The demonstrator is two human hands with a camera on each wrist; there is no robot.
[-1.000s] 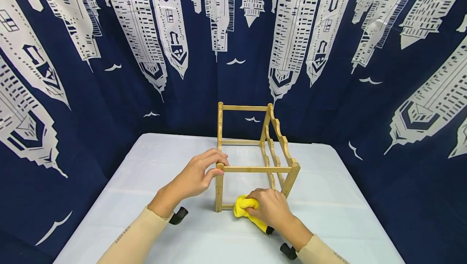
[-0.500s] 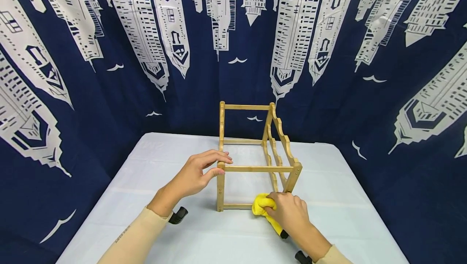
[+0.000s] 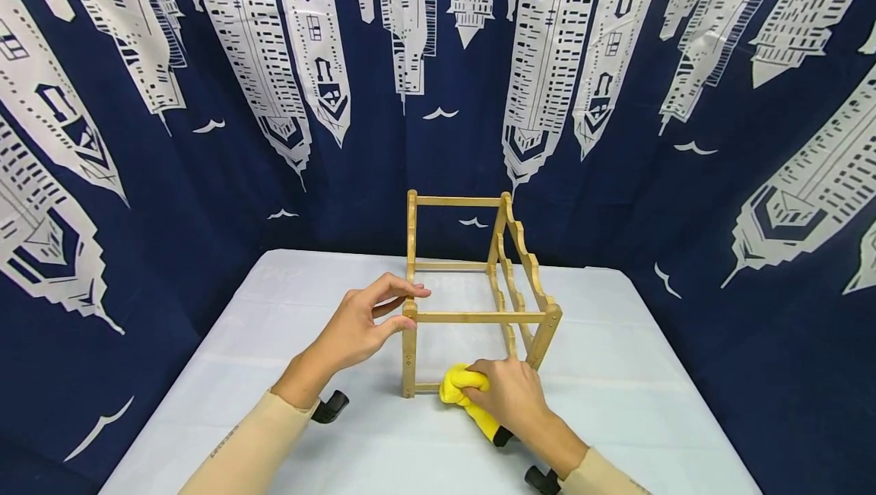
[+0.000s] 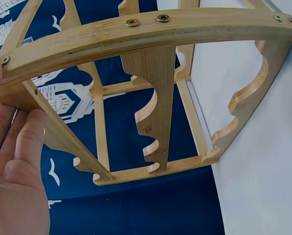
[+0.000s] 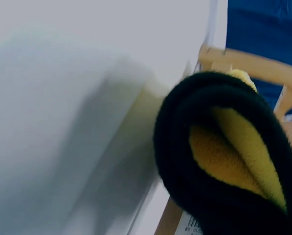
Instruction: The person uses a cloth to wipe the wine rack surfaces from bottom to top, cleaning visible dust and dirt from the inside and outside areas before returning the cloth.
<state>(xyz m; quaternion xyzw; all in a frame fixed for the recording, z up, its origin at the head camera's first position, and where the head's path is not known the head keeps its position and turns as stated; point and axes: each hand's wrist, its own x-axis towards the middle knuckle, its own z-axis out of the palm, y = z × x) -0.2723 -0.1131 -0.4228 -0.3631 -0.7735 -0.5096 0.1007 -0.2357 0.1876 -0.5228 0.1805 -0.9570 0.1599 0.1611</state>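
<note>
1. A navy curtain fills the upper half of the head view and runs down both sides to the lower corners, with soft folds.
2. White building prints cover it along the top and at both sides, upside down, their spires pointing downward; black windows and line details mark them.
3. Small white gull prints dot the navy at upper centre, mid-left, right and lower left.
4. A white table spreads across the lower centre, its far corners rounded, its near edge cut off by the frame.
5. In the left wrist view, white surface lies at right, navy at the bottom centre.
6. In the right wrist view, blurred shadows darken the white at left; navy shows at upper right.
</note>
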